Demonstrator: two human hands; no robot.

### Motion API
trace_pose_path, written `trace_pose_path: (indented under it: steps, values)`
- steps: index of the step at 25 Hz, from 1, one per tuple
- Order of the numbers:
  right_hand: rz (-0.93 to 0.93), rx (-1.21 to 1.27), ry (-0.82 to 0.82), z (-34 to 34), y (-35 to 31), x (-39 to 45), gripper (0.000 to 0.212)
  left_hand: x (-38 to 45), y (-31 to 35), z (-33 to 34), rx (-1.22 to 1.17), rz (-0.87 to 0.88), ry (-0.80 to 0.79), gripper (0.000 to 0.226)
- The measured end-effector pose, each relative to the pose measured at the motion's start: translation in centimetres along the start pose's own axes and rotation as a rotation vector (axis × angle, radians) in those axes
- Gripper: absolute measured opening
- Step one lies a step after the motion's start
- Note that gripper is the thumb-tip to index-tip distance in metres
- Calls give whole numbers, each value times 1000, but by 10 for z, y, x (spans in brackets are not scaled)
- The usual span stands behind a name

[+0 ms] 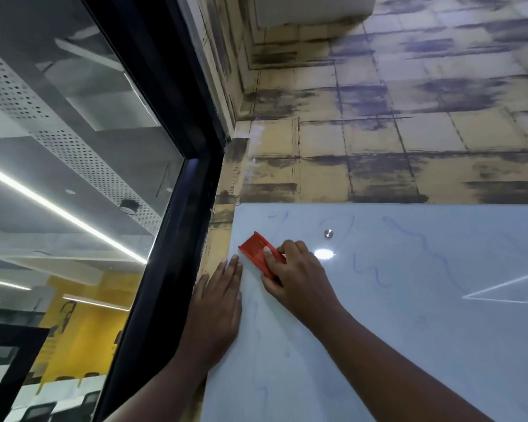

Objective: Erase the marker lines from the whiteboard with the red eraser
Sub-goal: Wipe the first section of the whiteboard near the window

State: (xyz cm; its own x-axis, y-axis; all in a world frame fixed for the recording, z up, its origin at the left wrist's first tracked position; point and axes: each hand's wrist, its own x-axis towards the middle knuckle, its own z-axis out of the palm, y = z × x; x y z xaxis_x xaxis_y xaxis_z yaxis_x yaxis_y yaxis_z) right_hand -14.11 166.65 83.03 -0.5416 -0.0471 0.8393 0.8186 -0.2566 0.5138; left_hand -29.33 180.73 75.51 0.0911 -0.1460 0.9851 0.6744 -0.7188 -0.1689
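Yellow wall above a whiteboard (409,300). My right hand (299,275) grips the eraser (256,248) at centre frame; my left hand (217,303) lies flat, steadying. Faint lines (433,254) right need firm, overlapping strokes.

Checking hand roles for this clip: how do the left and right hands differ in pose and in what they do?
The left hand lies flat, fingers straight, on the whiteboard's left edge; the right hand curls round the red eraser. The left holds nothing; the right presses the eraser on the board. Both touch the whiteboard.
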Motion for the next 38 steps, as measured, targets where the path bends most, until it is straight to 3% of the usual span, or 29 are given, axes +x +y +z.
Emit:
trace_pose_path:
  steps: [4, 10, 14, 16, 20, 25, 31, 36, 38]
  values:
    - [79, -80, 69, 7, 8, 20, 47, -4, -2, 10, -160, -21, 95, 57]
    - [416, -279, 143, 7, 21, 36, 46, -5, -3, 11, -193, 11, 141, 57]
    - [592, -253, 160, 12, 0, 39, 48, -8, -4, 13, -197, -18, 154, 57]
    - [572, -198, 170, 13, -15, 33, 49, -9, -4, 15, -195, -41, 157, 56]
    - [319, -92, 145, 9, -46, -1, 49, -17, -6, 17, -187, -83, 150, 56]
    - [176, -121, 65, -8, -29, -21, 46, -34, -9, 10, -183, -66, 155, 56]
    - [454, -151, 95, -31, 24, -23, 47, -48, -11, 4, -214, -40, 151, 55]
    - [502, -93, 84, -32, 14, -34, 47, -58, -9, 3, -201, -41, 135, 55]
    - [443, -64, 65, -32, -3, -41, 47, -57, -7, 1, -194, -48, 126, 56]
